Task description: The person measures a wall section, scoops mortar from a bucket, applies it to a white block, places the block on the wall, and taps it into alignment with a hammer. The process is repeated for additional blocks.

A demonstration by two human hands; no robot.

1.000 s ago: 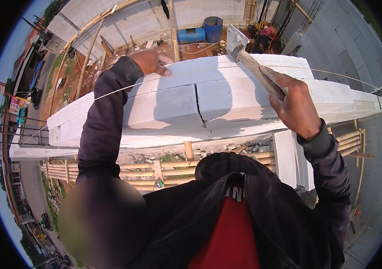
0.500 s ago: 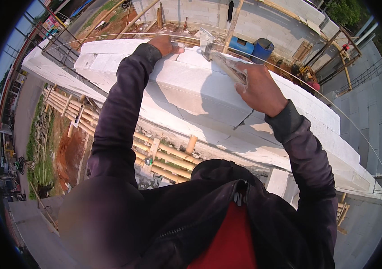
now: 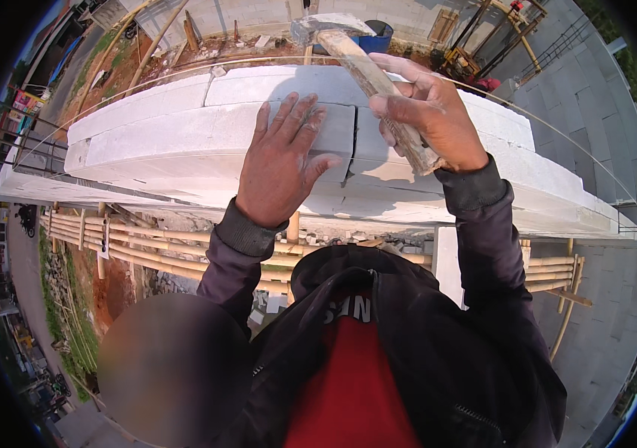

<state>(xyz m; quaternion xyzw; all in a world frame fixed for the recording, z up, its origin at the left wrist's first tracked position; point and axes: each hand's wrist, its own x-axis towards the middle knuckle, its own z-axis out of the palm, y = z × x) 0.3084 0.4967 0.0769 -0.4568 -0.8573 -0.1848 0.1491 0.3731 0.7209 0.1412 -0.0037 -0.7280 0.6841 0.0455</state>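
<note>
My left hand (image 3: 281, 160) lies on a white wall block (image 3: 221, 123), fingers stretched and thumb apart, holding nothing. In my right hand (image 3: 434, 112) is a hammer (image 3: 356, 63) with a worn wooden handle. Its metal head is raised over the far edge of the wall, beyond my left hand. A dark upright joint (image 3: 354, 138) parts the block under my left hand from the one to its right. Behind them runs another row of pale blocks (image 3: 258, 84). Whitish dust covers the fingers of both hands.
A thin string (image 3: 595, 159) stretches along the wall. Bamboo poles (image 3: 154, 250) run below its near side. Beyond the wall stand a blue barrel (image 3: 378, 36) and timber props on reddish soil. Grey block walling (image 3: 595, 112) rises at the right.
My left hand has come from the wall's far edge to lie flat on the near block. The hammer, still in my right hand, has swung up and leftward. The view has turned.
</note>
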